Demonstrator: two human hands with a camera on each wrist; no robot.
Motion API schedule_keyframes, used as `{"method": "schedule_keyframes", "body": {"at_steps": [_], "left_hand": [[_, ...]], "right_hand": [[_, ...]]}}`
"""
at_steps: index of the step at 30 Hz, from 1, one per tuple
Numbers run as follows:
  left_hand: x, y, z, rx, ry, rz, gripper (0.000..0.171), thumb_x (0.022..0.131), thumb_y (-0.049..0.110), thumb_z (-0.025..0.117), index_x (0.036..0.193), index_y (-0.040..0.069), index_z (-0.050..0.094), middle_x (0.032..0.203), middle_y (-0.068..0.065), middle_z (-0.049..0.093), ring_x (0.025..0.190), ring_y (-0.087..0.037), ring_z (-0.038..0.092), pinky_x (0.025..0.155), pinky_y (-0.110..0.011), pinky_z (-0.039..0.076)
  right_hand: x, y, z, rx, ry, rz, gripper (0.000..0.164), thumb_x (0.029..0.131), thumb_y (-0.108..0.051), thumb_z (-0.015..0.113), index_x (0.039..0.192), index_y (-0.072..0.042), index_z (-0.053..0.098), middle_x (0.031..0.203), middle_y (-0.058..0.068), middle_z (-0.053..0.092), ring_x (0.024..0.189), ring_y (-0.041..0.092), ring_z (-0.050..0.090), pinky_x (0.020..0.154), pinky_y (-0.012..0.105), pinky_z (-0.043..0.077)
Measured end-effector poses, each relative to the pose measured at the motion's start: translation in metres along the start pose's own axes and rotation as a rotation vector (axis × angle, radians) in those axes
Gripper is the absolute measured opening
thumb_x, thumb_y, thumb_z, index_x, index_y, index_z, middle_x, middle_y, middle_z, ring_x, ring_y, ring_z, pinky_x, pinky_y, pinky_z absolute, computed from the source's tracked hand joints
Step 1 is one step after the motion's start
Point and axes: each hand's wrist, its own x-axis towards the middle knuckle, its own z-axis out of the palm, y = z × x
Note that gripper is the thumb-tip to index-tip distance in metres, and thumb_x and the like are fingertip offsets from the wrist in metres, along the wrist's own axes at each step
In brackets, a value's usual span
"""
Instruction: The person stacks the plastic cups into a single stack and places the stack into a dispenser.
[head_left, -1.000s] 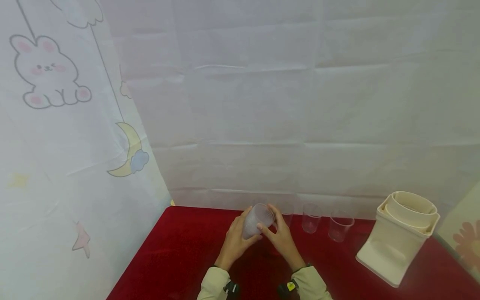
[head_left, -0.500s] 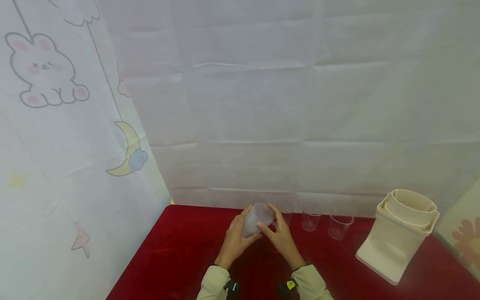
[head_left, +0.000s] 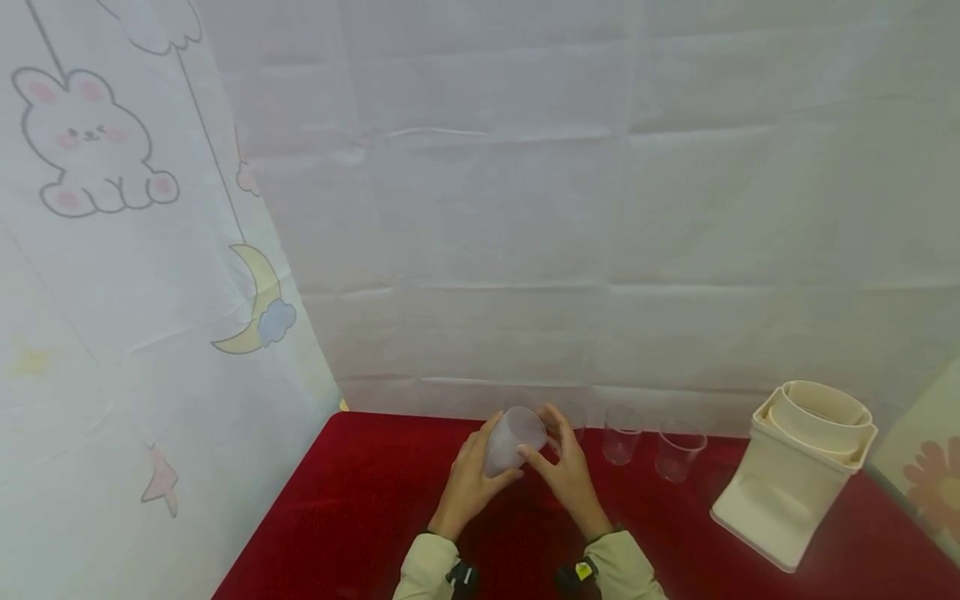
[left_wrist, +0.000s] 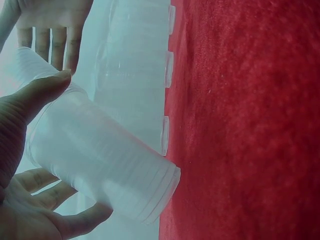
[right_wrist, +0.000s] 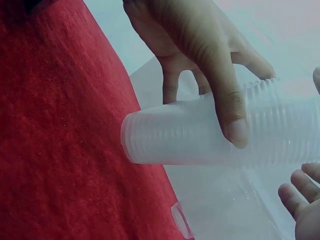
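Note:
My left hand (head_left: 468, 483) grips a stack of nested clear plastic cups (head_left: 507, 446), tilted above the red table. In the right wrist view its thumb lies across the stack (right_wrist: 185, 132), near the ridged rims, with other fingers behind. My right hand (head_left: 566, 475) is at the rim end, its thumb by the near edge and its fingers spread loosely beyond. The left wrist view shows those fingers (left_wrist: 58, 45) straight; whether any touches the rims is unclear. Behind the hands, single clear cups stand in a row: one partly hidden (head_left: 576, 423), one in the middle (head_left: 621, 435), one at right (head_left: 679, 450).
A cream plastic stand (head_left: 787, 492) with a round open ring on top is at the table's right. Red cloth covers the table (head_left: 360, 492). A pale sheet (head_left: 480, 250) hangs close behind the back edge, and a printed sheet (head_left: 112, 292) hangs at left.
The right hand's fingers have lifted and loosened from the rim end of the stack. The left hand and stack have stayed nearly in place.

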Motion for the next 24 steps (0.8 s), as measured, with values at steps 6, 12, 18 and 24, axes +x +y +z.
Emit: {"method": "schedule_keyframes", "body": {"at_steps": [6,12,18,24], "left_hand": [[0.0,0.0,0.0,-0.001,-0.011,-0.026,0.088,0.083,0.031,0.083,0.155,0.025,0.035,0.134,-0.013,0.055,0.109,-0.028,0.057,0.079,-0.047,0.053],[0.0,0.001,-0.001,-0.003,-0.015,-0.034,0.088,0.082,0.033,0.083,0.155,0.025,0.035,0.135,-0.012,0.055,0.111,-0.028,0.057,0.082,-0.05,0.053],[0.0,0.001,-0.001,-0.013,-0.013,-0.037,0.088,0.082,0.032,0.084,0.155,0.026,0.034,0.135,-0.012,0.055,0.111,-0.028,0.057,0.083,-0.051,0.052],[0.0,0.001,0.0,-0.016,-0.011,-0.038,0.089,0.082,0.03,0.084,0.155,0.027,0.034,0.134,-0.011,0.055,0.111,-0.028,0.057,0.083,-0.052,0.052]], "right_hand": [[0.002,-0.001,-0.007,0.044,0.047,-0.05,0.075,0.083,0.007,0.075,0.147,0.003,0.037,0.141,0.027,0.049,0.128,0.041,0.048,0.104,0.031,0.043],[0.004,-0.006,-0.014,0.053,0.073,-0.085,0.076,0.082,0.01,0.074,0.148,0.005,0.037,0.14,0.027,0.049,0.127,0.043,0.047,0.104,0.023,0.041],[0.003,-0.03,-0.02,0.032,0.065,-0.073,0.073,0.083,0.01,0.073,0.146,0.009,0.036,0.14,0.03,0.048,0.124,0.05,0.047,0.105,0.028,0.041],[0.003,-0.046,-0.022,0.02,0.071,-0.071,0.072,0.083,0.01,0.074,0.145,0.011,0.037,0.139,0.028,0.05,0.125,0.025,0.052,0.105,0.028,0.042]]}}
